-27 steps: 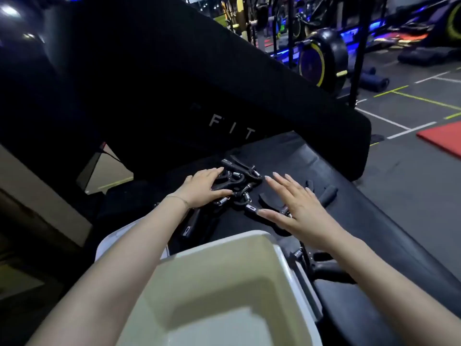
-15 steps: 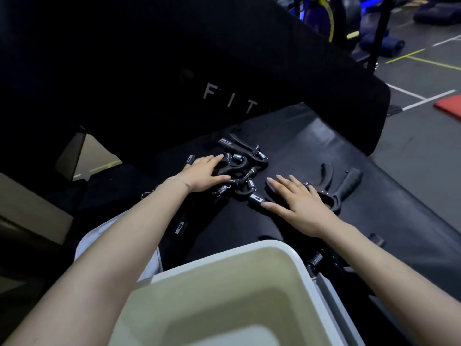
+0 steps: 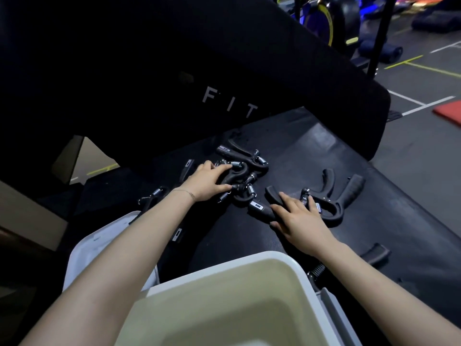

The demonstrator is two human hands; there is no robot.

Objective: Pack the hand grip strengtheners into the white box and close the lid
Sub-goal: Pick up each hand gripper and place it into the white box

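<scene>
Several black hand grip strengtheners with steel springs lie on a black padded bench (image 3: 311,146). A tangled pile (image 3: 245,168) sits mid-bench. My left hand (image 3: 207,181) curls its fingers and thumb around one black handle in that pile. My right hand (image 3: 296,216) lies on another strengthener (image 3: 262,208), fingers closing over its handles. A further strengthener (image 3: 341,193) lies just right of that hand. The white box (image 3: 224,275) stands open and empty at the near edge. Its white lid (image 3: 99,245) lies to the left, under my left forearm.
Another strengthener (image 3: 374,254) lies under my right forearm, and one (image 3: 154,196) left of my left wrist. The bench's raised black backrest (image 3: 224,83), marked FIT, stands behind the pile. Gym floor with yellow lines and a red mat (image 3: 449,112) lies to the right.
My view has moved closer and lower. The left hand's fingers have closed onto a handle in the pile. The right hand has settled down over the near strengthener.
</scene>
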